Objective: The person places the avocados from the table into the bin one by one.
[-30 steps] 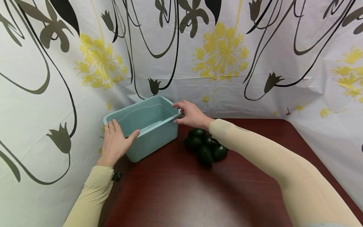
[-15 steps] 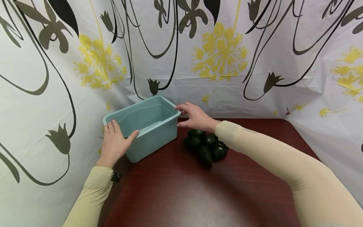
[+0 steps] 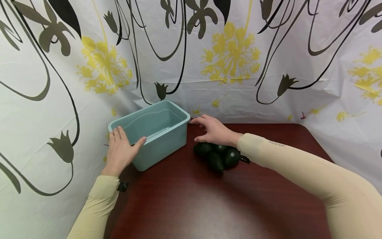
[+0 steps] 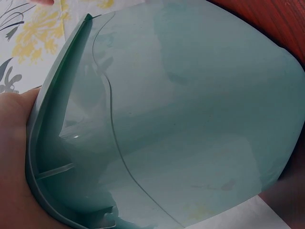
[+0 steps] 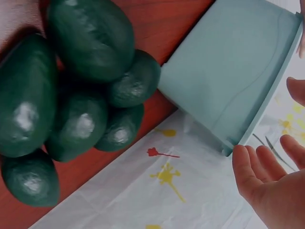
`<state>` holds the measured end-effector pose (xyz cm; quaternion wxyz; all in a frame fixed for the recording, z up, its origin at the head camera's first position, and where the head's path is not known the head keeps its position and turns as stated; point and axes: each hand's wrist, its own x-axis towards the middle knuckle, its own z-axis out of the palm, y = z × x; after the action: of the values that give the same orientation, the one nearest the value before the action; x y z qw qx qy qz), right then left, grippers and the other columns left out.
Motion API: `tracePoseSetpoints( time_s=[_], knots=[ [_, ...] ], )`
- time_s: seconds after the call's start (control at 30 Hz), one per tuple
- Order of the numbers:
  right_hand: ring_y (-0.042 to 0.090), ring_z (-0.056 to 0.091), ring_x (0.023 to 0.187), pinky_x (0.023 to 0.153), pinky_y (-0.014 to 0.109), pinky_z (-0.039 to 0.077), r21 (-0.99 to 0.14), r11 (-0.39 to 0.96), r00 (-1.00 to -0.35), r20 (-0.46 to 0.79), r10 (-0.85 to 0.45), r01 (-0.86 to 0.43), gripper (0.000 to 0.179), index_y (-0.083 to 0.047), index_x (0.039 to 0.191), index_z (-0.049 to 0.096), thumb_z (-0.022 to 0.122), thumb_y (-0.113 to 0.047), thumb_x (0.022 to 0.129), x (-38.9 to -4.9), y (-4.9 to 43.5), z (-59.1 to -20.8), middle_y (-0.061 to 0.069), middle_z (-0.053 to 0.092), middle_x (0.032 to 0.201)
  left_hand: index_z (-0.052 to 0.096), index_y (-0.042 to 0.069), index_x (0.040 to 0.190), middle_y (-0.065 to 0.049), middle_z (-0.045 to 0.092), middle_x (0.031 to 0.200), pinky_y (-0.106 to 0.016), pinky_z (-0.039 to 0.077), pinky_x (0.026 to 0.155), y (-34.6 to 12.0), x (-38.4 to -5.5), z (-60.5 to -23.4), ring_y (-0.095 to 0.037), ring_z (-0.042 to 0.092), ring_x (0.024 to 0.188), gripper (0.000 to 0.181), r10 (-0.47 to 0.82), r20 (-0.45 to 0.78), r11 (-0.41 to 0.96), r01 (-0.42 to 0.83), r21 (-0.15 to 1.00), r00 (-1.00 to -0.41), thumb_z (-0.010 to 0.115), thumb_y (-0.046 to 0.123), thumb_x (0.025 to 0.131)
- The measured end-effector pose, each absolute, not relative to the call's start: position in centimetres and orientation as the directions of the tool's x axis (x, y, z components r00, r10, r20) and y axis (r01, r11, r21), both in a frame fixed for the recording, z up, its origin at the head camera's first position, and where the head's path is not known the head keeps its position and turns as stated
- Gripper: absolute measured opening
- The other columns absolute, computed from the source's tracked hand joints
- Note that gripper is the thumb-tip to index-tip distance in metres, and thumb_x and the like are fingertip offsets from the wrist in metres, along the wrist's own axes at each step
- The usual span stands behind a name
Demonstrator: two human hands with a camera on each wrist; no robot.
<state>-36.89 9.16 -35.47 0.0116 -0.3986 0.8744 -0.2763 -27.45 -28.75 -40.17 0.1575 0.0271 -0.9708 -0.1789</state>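
A light teal plastic bin (image 3: 162,146) stands on the dark red table in the head view, its open top showing. My left hand (image 3: 120,151) rests on the bin's near left corner, fingers laid over the rim and thumb spread along the front rim. My right hand (image 3: 218,131) is just right of the bin's right corner, holding nothing. Its fingers are loosely bent, with thumb and fingers apart. Several dark green avocados (image 3: 215,162) lie clustered under this hand and wrist, partly hidden. In the right wrist view, more avocados (image 5: 90,40) show beside the bin (image 5: 224,62).
The dark red table (image 3: 191,205) extends in front of and to the right of the avocados. White cloth (image 3: 238,96) with yellow and grey flower prints hangs behind and to the left, close to the bin. A small black object (image 3: 122,186) is at my left wrist.
My right hand has moved from the bin's right rim to the right and slightly toward me, over the avocados' far side. My left hand and the bin stay in place.
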Motion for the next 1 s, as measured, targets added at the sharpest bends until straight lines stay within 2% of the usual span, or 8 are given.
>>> tracePoseSetpoints(
  time_s=[0.2,0.33,0.53,0.83,1.0],
  knots=[
    [0.013,0.055,0.115,0.091,0.036,0.052,-0.5,0.553,-0.701,0.165,-0.694,-0.666,0.061,-0.028,0.142,0.053,0.08,-0.036,0.088,-36.3,10.5,-36.4,-0.006,0.05,0.131,-0.005,-0.013,0.154,-0.038,-0.003,0.16,-0.066,0.011,0.115,-28.8,-27.4,-40.2,-0.054,-0.003,0.147,0.121,-0.111,0.299,0.935,0.002,0.356,-0.948,0.038,0.08,0.091],
    [0.012,0.057,0.107,0.086,0.036,0.052,-0.449,0.589,-0.709,0.158,-0.687,-0.672,0.061,-0.027,0.141,0.054,0.08,-0.036,0.087,-35.8,11.2,-37.3,-0.005,0.051,0.128,-0.006,-0.013,0.154,-0.038,-0.002,0.16,-0.066,0.011,0.114,-28.7,-27.4,-40.3,-0.054,-0.003,0.147,0.121,-0.109,0.298,0.934,0.005,0.358,-0.948,0.039,0.08,0.091],
    [0.017,0.059,0.102,0.083,0.039,0.052,-0.403,0.616,-0.716,0.163,-0.679,-0.677,0.06,-0.02,0.14,0.056,0.081,-0.031,0.087,-35.0,12.2,-38.6,0.003,0.053,0.13,-0.005,-0.013,0.154,-0.038,-0.003,0.16,-0.066,0.012,0.115,-28.7,-27.4,-40.3,-0.054,-0.003,0.147,0.121,-0.115,0.302,0.936,-0.002,0.352,-0.946,0.038,0.08,0.091],
    [0.024,0.061,0.1,0.077,0.038,0.053,-0.374,0.663,-0.746,0.136,-0.652,-0.648,0.058,-0.012,0.133,0.06,0.083,-0.032,0.084,-34.3,12.7,-40.9,0.007,0.057,0.119,-0.002,-0.015,0.154,-0.038,0.0,0.16,-0.065,0.011,0.115,-28.9,-27.4,-40.2,-0.053,-0.001,0.148,0.121,-0.115,0.318,0.938,0.002,0.345,-0.941,0.039,0.08,0.091],
    [0.018,0.059,0.088,0.073,0.039,0.052,-0.347,0.687,-0.753,0.102,-0.65,-0.639,0.056,-0.008,0.129,0.061,0.084,-0.033,0.084,-34.0,13.0,-42.2,0.012,0.058,0.116,-0.005,-0.013,0.154,-0.037,-0.002,0.16,-0.065,0.011,0.115,-28.9,-27.4,-40.2,-0.053,-0.003,0.147,0.12,-0.114,0.306,0.933,0.004,0.36,-0.945,0.038,0.08,0.091]
  ],
)
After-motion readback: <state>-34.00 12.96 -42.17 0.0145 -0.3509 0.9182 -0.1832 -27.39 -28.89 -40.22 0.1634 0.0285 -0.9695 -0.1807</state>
